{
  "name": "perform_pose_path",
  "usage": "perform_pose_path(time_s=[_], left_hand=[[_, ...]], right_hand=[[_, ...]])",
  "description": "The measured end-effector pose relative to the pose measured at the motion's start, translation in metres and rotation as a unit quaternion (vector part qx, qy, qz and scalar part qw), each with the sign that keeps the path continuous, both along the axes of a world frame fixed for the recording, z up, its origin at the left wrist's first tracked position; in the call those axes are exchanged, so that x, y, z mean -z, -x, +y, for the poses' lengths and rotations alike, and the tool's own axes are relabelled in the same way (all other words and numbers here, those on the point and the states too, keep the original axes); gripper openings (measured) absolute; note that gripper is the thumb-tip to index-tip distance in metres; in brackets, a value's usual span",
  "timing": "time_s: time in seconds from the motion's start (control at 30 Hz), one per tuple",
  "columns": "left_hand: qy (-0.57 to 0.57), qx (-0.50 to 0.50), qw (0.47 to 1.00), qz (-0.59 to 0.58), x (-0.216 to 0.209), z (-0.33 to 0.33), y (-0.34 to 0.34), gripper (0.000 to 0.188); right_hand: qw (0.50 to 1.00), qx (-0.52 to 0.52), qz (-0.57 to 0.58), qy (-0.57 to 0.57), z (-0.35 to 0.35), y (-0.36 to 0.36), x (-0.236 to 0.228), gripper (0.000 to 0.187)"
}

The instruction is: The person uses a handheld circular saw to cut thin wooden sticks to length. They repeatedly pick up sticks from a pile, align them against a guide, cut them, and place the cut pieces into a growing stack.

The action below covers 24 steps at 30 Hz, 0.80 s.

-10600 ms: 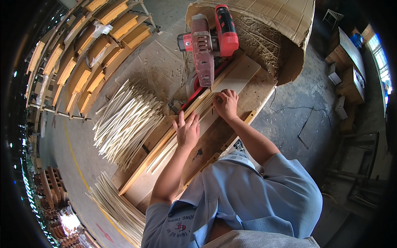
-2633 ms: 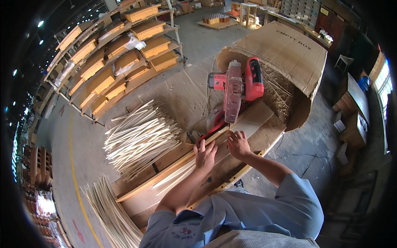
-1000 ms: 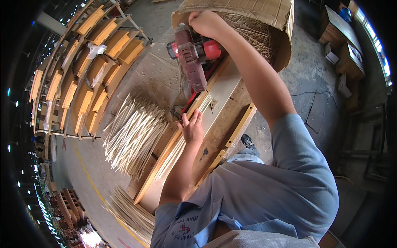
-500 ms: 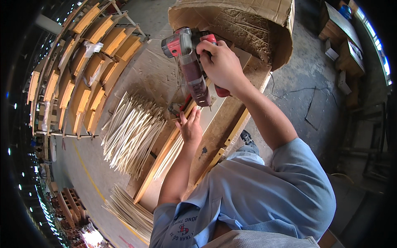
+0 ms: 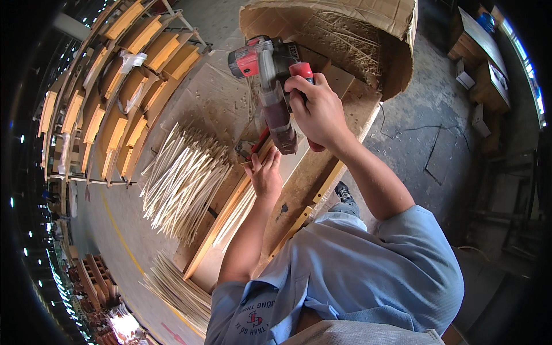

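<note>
A red and grey mitre saw (image 5: pixel 270 80) stands on a wooden bench (image 5: pixel 313 172). My right hand (image 5: pixel 319 112) grips its red handle, and the saw head is tilted down toward the bench. My left hand (image 5: pixel 265 172) lies flat on a bundle of thin pale wooden strips (image 5: pixel 238 210), pressing them down beside the blade. The strips run along a wooden fence rail (image 5: pixel 221 227) toward me. The blade's contact with the strips is hidden behind the saw body.
A loose heap of cut pale sticks (image 5: pixel 181 181) lies on the floor left of the bench, with another stack (image 5: pixel 178 290) nearer me. A big cardboard box (image 5: pixel 345 34) with sawdust stands behind the saw. Shelves of wooden parts (image 5: pixel 115 86) line the left.
My right hand went from the strips up to the saw handle and has pulled the saw head down. My left hand stays pressed on the strips.
</note>
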<state>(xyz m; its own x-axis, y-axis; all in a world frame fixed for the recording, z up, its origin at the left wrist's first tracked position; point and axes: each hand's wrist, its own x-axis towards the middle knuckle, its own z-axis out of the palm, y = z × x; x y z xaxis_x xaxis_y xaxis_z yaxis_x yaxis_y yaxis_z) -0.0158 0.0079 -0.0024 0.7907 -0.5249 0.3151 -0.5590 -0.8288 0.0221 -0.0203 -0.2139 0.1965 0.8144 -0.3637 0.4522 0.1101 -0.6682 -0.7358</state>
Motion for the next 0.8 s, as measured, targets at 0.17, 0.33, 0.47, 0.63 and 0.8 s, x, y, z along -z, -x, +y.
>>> perform_pose_path(time_s=[0.17, 0.33, 0.47, 0.63, 0.8], left_hand=[[0.016, 0.009, 1.0, -0.008, 0.004, 0.003, -0.002, 0.037], [0.007, 0.006, 1.0, -0.006, 0.001, 0.0, -0.001, 0.037], [0.013, 0.013, 1.0, -0.015, 0.0, 0.001, -0.001, 0.038], [0.008, 0.009, 1.0, -0.02, 0.001, 0.001, -0.001, 0.039], [0.006, 0.006, 1.0, -0.017, 0.0, 0.0, -0.001, 0.041]], right_hand=[[1.0, -0.008, -0.01, 0.0, 0.002, 0.004, 0.003, 0.021], [1.0, -0.006, -0.017, 0.0, 0.002, 0.006, 0.009, 0.019], [1.0, -0.011, -0.018, 0.002, 0.002, 0.009, 0.011, 0.022], [1.0, -0.011, -0.026, 0.005, 0.004, 0.013, 0.014, 0.023], [0.999, -0.01, -0.036, 0.008, 0.006, 0.017, 0.018, 0.024]])
